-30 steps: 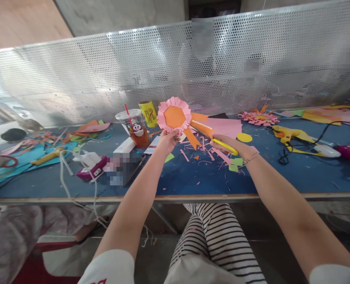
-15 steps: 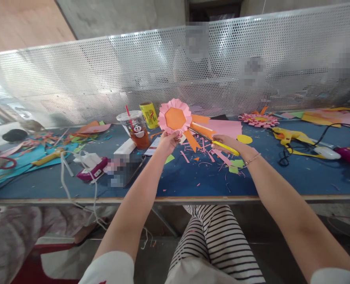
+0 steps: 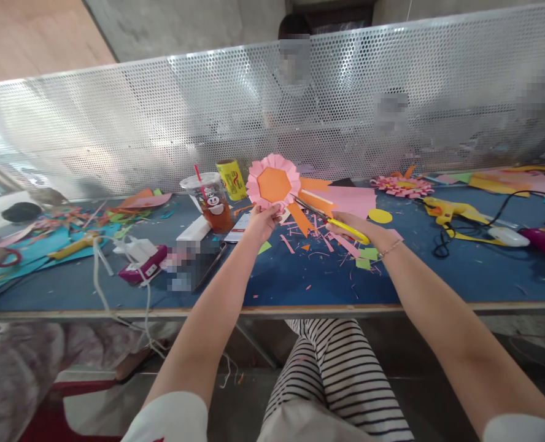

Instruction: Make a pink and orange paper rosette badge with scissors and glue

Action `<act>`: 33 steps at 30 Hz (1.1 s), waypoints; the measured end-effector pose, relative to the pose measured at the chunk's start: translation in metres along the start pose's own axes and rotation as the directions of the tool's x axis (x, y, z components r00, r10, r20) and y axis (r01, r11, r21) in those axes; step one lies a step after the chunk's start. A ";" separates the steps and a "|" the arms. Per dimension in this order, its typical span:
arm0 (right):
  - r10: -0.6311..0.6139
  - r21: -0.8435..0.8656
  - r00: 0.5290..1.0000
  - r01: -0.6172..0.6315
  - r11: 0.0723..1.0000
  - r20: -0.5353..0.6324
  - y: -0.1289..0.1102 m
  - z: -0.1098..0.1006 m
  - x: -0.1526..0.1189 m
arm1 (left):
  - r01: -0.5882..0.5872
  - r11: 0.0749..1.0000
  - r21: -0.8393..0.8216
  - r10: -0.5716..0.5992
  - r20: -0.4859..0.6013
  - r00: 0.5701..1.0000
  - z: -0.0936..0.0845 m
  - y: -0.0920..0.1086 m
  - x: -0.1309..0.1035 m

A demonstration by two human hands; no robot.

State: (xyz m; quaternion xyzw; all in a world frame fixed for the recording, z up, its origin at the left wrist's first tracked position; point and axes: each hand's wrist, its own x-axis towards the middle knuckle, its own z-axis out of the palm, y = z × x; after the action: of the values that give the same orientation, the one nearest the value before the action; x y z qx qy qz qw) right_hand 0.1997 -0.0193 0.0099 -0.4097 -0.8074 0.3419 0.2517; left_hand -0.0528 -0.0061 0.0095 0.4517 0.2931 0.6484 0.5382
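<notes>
A paper rosette (image 3: 273, 184) with a pleated pink rim, an orange centre and orange tails is raised above the table. My left hand (image 3: 266, 222) pinches its lower pink edge. Yellow-handled scissors (image 3: 350, 229) are gripped in my right hand (image 3: 346, 226), their blades pointing left across the tails to the rosette's pink rim. Whether the blades are cutting paper I cannot tell. Below lie pink paper scraps (image 3: 318, 236) and green paper pieces (image 3: 368, 256).
A drink cup (image 3: 213, 205) with a red straw and a yellow can (image 3: 231, 179) stand behind my left hand. Another rosette (image 3: 402, 184) and a yellow glue gun (image 3: 452, 212) lie right. At left are a purple power strip (image 3: 143, 264) and cables. A perforated metal screen (image 3: 162, 123) spans the back.
The scissors and my right hand have shifted slightly left, bringing the blade tips nearer the pink rim. Behind the screen, a person's head has risen higher into view.
</notes>
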 end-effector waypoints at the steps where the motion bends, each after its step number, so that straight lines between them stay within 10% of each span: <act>1: 0.002 0.015 1.000 -0.003 1.000 0.020 0.001 0.000 -0.001 | -0.010 1.000 -0.019 0.009 -0.024 1.000 -0.001 0.001 0.001; 20: -0.191 0.045 0.962 0.185 0.982 0.194 -0.005 -0.005 -0.003 | 0.002 0.986 -0.168 0.009 0.062 0.998 -0.008 0.008 0.002; 33: -0.132 0.227 0.969 0.083 0.970 0.210 0.004 -0.002 -0.002 | 0.080 0.988 -0.129 -0.076 0.030 0.997 0.001 0.008 -0.005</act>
State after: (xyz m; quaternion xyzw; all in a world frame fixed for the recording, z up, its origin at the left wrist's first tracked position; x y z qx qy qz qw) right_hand 0.2047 -0.0187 0.0081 -0.2942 -0.8097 0.4573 0.2206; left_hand -0.0551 -0.0130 0.0160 0.4119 0.2610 0.6389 0.5950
